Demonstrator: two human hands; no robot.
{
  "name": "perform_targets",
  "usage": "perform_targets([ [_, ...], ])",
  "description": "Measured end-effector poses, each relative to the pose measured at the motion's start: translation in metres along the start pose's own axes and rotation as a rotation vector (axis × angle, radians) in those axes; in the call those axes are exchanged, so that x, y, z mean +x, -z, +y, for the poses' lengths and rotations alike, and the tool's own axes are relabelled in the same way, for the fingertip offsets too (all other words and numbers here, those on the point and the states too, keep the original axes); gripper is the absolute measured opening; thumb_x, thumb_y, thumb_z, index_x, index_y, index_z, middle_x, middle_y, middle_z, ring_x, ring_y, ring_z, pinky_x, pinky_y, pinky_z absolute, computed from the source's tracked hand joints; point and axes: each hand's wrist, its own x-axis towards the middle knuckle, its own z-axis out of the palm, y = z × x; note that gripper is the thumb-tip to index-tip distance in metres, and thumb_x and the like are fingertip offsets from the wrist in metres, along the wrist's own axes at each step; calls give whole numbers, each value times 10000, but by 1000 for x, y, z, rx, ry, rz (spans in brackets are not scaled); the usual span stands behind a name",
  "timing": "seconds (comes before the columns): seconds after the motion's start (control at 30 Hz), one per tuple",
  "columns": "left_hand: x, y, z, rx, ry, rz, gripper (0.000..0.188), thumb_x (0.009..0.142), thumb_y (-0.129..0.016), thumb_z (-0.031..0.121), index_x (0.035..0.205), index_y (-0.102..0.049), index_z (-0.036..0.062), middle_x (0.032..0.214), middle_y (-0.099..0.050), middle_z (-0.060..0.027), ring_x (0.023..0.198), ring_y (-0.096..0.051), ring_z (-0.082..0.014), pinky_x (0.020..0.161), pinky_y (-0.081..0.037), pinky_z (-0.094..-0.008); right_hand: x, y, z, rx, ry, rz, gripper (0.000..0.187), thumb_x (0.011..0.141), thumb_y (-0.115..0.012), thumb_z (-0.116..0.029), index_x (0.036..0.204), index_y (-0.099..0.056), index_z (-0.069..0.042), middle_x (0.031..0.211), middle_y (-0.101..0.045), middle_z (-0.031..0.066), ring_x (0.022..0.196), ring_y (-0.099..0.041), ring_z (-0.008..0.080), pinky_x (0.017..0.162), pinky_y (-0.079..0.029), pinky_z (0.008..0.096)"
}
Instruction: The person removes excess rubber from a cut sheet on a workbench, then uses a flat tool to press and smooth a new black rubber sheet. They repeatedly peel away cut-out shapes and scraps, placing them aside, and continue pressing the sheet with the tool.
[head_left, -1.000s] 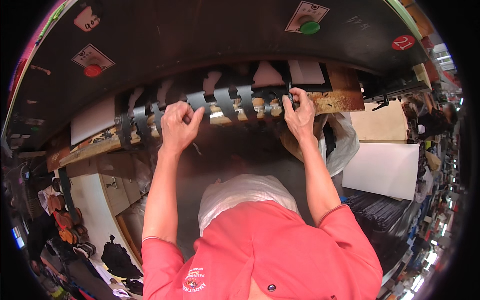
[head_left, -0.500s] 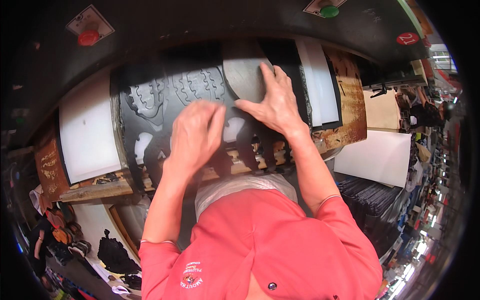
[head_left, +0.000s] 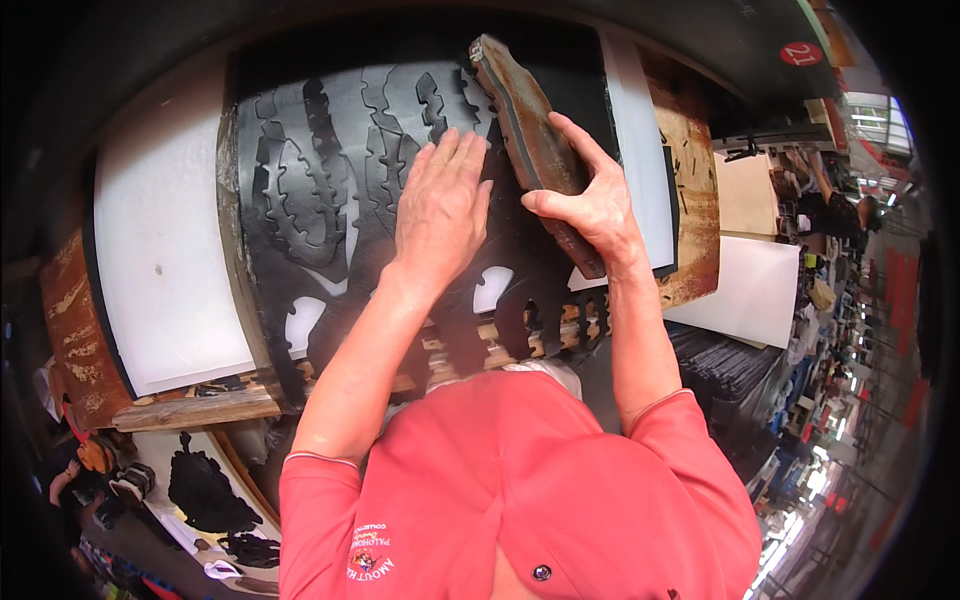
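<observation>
A black sheet (head_left: 372, 242) lies on the bench, with toothed, sole-like outlines cut into it and several holes along its near edge. My left hand (head_left: 440, 212) rests flat on the sheet, fingers stretched out and nothing held. To its right, my right hand (head_left: 598, 205) grips a long, rusty metal cutting die (head_left: 532, 125) by its side, thumb on the near left face and fingers over the far right. The die is tilted up on edge, its curved rim toward the left. A toothed gap in the sheet shows just left of its far end.
White boards flank the sheet on the left (head_left: 170, 240) and right (head_left: 640, 130). The dark machine beam (head_left: 700, 50) overhangs the far side. A wooden strip (head_left: 200, 408) edges the bench at left. A stack of black sheets (head_left: 720, 360) and a white panel (head_left: 745, 290) stand at right.
My right hand has tipped the die from lying flat to standing on edge. My left hand has moved right and flattened onto the sheet. The overhead beam's buttons have left the view.
</observation>
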Motion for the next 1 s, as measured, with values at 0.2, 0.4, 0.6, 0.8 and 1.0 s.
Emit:
perform_targets([
  [0.2,-3,-9,18,-98,146,-8,597,952,-767,173,1459,-560,-64,1436,-626,-305,1459,-509,-462,1262,-314,-608,3,1,6,103,-2,-8,1059,612,-930,-293,1562,-557,-9,1492,-631,237,1378,-605,321,1170,-462,397],
  [0.4,-14,-28,28,268,-11,-79,738,947,-702,104,1631,-434,31,1745,-294,-234,1592,-315,-486,1289,-260,-631,1,14,23,387,41,-63,1037,652,-908,-204,1603,-524,-47,1424,-619,193,1318,-592,291,1166,-433,385],
  [0.6,-15,-33,23,396,-107,-163,467,997,-650,137,1445,-608,13,1651,-476,-205,1577,-362,-468,1263,-275,-671,4,25,40,780,88,-103,952,739,-858,-162,1578,-472,69,1331,-673,165,1203,-654,241,1070,-506,351],
  [0.8,-17,-32,23,374,-82,-183,471,1018,-650,127,1470,-589,11,1620,-518,-202,1552,-416,-435,1254,-289,-677,-6,50,45,1157,58,9,855,802,-770,-202,1549,-464,80,1186,-705,171,938,-746,224,845,-647,306],
  [1.0,-15,-33,21,359,-85,-168,465,1012,-652,110,1463,-598,14,1614,-531,-192,1554,-425,-413,1260,-287,-676,-11,109,27,1127,161,119,748,836,-727,-283,1463,-522,71,1252,-681,212,1056,-723,283,936,-628,383],
])
